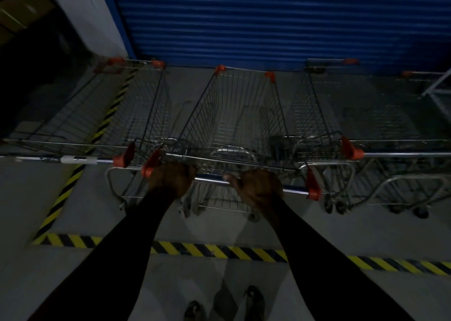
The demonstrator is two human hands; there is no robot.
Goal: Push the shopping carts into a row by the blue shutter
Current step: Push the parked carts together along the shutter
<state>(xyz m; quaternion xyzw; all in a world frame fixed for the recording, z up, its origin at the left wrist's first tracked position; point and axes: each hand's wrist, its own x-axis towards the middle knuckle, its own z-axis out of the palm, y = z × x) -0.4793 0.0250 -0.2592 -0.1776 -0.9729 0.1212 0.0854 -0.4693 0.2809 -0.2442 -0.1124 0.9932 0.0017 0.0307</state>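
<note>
A wire shopping cart point(234, 116) with orange corner caps stands in the middle, its nose close to the blue shutter point(268, 20). My left hand point(170, 178) and my right hand point(258, 186) both grip its handle bar point(212, 180). A second cart point(105, 116) stands close on the left, and a third cart point(353, 116) on the right. All three point at the shutter, side by side. The middle cart's handle sits a little nearer to me than the other two handles.
Yellow-and-black hazard tape point(219, 250) runs across the grey floor in front of me and up the left side point(73, 181). A white wall pillar point(83, 16) borders the shutter on the left. A pale metal frame point(439, 89) shows at the far right.
</note>
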